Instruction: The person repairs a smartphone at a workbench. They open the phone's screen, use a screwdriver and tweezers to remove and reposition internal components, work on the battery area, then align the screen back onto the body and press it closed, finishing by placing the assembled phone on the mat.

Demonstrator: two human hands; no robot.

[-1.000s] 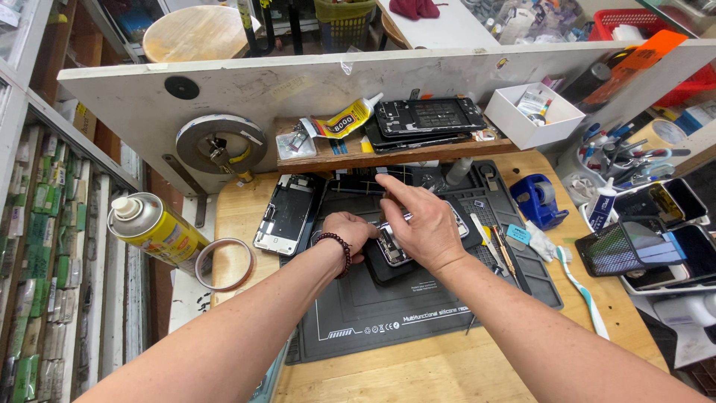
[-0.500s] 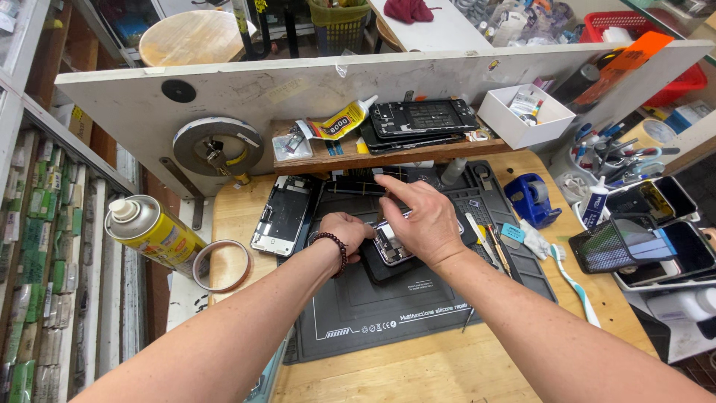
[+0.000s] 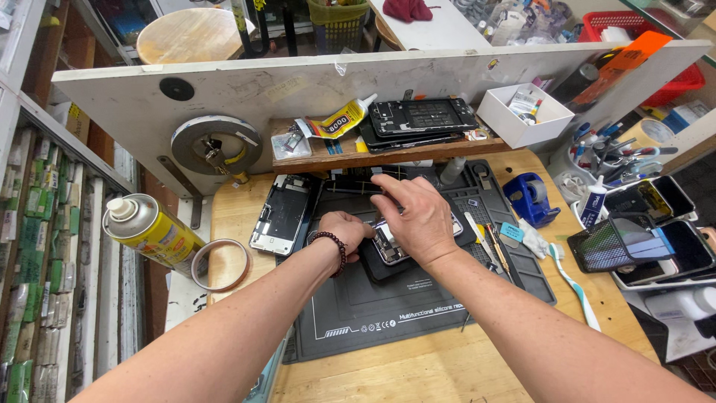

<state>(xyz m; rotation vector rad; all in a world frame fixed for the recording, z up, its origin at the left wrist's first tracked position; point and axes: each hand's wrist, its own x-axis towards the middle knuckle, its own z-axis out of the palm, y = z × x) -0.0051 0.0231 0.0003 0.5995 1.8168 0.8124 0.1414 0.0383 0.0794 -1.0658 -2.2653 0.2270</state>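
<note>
An opened phone body (image 3: pixel 389 246) with its insides showing lies on a dark silicone work mat (image 3: pixel 388 313). My left hand (image 3: pixel 344 230), with a bead bracelet at the wrist, grips the phone's left edge. My right hand (image 3: pixel 418 218) rests on top of the phone, fingers curled over its upper part, hiding most of it. Whether the right hand holds a small tool I cannot tell. A detached phone screen (image 3: pixel 282 215) lies face-up just left of the hands.
A yellow spray can (image 3: pixel 149 231) and a tape roll (image 3: pixel 221 264) lie at the left. A wooden shelf (image 3: pixel 350 155) holds a glue tube (image 3: pixel 337 122) and stacked phone frames (image 3: pixel 422 119). A blue tape dispenser (image 3: pixel 528 197), toothbrush (image 3: pixel 573 283), tweezers and a mesh tray (image 3: pixel 613 243) sit at the right.
Both hands stay on the phone; the right hand's fingers have shifted slightly over its top. The view has tilted a little.
</note>
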